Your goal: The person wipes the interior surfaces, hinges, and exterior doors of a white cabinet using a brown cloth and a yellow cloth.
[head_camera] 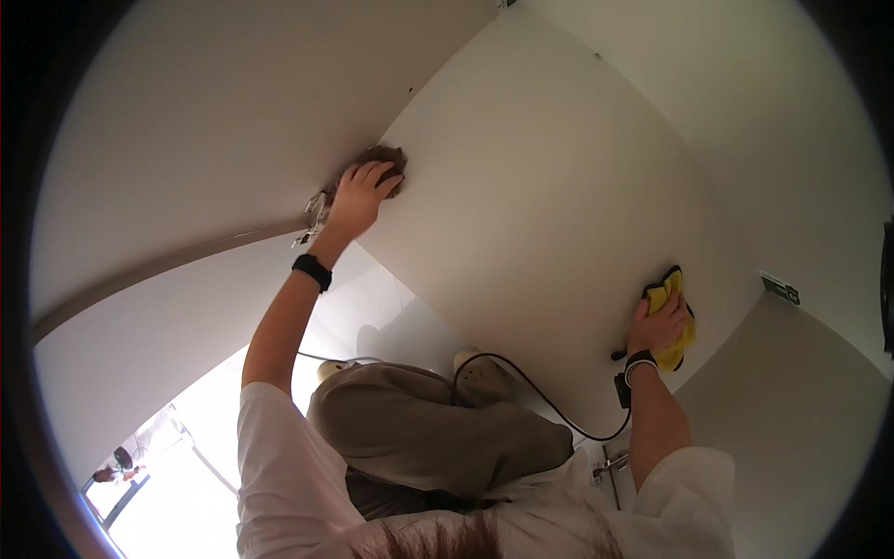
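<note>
My left hand [362, 195] presses a dark brown cloth [386, 155] against the inner edge of a white cabinet panel [531, 175], close to a metal hinge [314, 209]. A black band is on that wrist. Over at the right, my right hand [658, 324] holds a yellow cloth with dark edging [676, 353] flat on the same white panel. That wrist carries a beaded bracelet and a black band, and a small black device sits beside it.
A black cable [545, 398] loops from near my right wrist across my bent knees. Another hinge [612, 467] is at the lower right. White panels rise around me, one bearing a green and white label [779, 287]. My light clogs [482, 377] rest on the cabinet's lower side.
</note>
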The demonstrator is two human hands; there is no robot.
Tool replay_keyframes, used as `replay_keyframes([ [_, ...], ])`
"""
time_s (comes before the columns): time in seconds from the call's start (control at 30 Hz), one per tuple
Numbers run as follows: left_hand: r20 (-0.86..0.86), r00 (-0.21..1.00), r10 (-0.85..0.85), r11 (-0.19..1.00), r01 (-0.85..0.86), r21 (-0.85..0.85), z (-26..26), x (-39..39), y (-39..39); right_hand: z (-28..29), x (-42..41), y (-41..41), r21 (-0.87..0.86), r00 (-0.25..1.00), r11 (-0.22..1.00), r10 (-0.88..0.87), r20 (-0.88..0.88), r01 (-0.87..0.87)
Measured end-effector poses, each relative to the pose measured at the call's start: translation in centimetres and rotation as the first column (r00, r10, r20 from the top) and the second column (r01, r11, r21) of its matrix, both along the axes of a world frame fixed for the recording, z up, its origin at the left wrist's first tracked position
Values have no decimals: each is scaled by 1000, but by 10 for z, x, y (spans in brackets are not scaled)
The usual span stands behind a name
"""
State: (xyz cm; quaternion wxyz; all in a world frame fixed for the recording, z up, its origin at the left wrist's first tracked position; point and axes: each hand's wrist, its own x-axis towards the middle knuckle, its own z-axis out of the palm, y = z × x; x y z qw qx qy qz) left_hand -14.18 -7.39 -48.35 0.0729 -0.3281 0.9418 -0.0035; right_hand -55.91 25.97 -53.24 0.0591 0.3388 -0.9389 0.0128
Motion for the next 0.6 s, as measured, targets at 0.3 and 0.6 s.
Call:
replay_keyframes([
  [0.3,-196,968,157,983,-173,-64,13,-9,40,10,5,-10,34,999,999,-38,33,37],
  [0.6,259,942,-215,489,-126,863,25,42,170,2,1,-5,27,997,999,46,-62,-44],
])
